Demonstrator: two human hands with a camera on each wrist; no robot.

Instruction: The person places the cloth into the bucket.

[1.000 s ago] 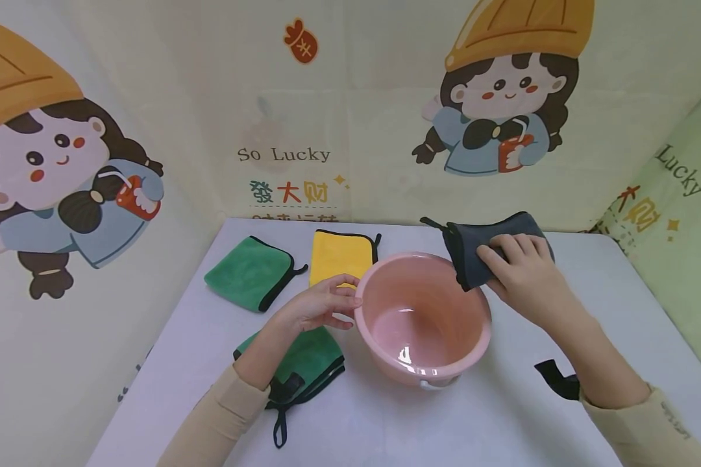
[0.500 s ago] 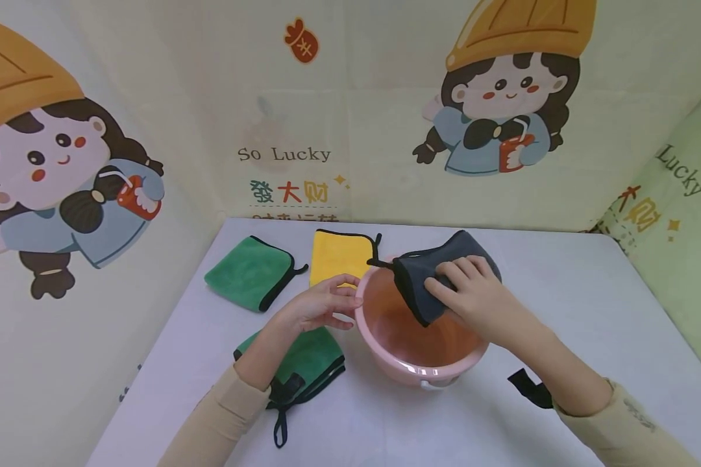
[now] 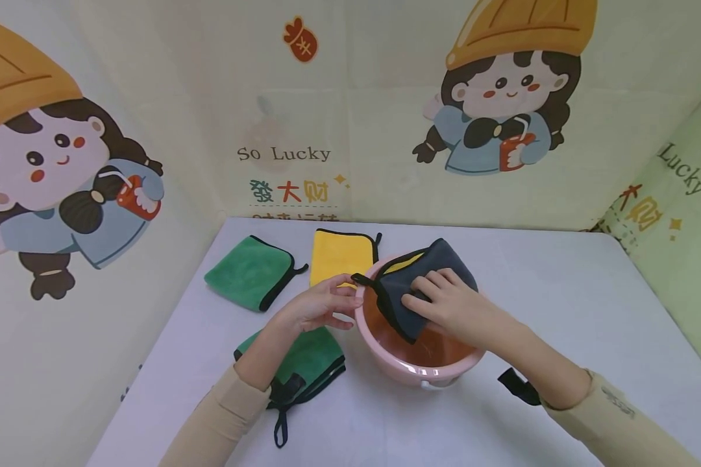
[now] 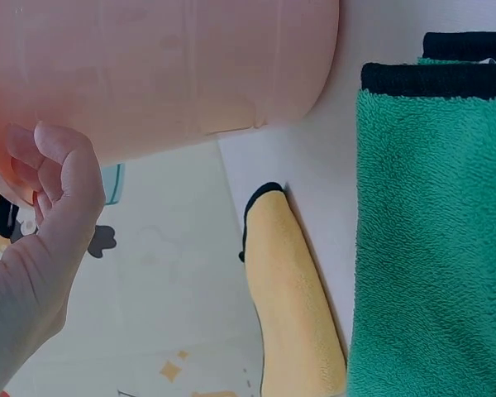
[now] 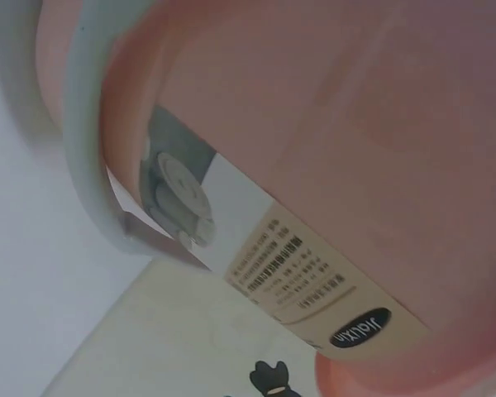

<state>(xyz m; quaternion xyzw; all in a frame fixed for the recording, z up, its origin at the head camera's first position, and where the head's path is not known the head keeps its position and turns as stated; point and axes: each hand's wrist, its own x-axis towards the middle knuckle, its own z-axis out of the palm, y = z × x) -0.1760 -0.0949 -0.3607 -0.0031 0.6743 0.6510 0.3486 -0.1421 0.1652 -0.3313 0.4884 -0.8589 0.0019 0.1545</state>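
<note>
My right hand (image 3: 450,308) grips a folded dark grey-blue towel (image 3: 405,282) with black edging, a black loop and a sliver of yellow lining. The towel is tilted over the mouth of a pink bucket (image 3: 397,370), its lower corner inside the rim. At the bucket's left side, the fingertips of my left hand (image 3: 324,305) touch the rim, fingers loosely bent and not wrapped round it. The left wrist view shows this hand (image 4: 54,215) against the bucket wall (image 4: 190,74). Only the bucket's labelled side (image 5: 331,207) and pale handle (image 5: 83,149) fill the right wrist view.
A folded green towel (image 3: 248,272) lies at the back left, beside a yellow towel (image 3: 339,253) behind the bucket. Another green towel (image 3: 312,357) lies under my left forearm. A printed cloth backdrop (image 3: 350,117) rises behind the white table (image 3: 561,279).
My right hand has carried the dark towel leftward and down, from the bucket's right rim to over its opening. The left hand stays at the rim.
</note>
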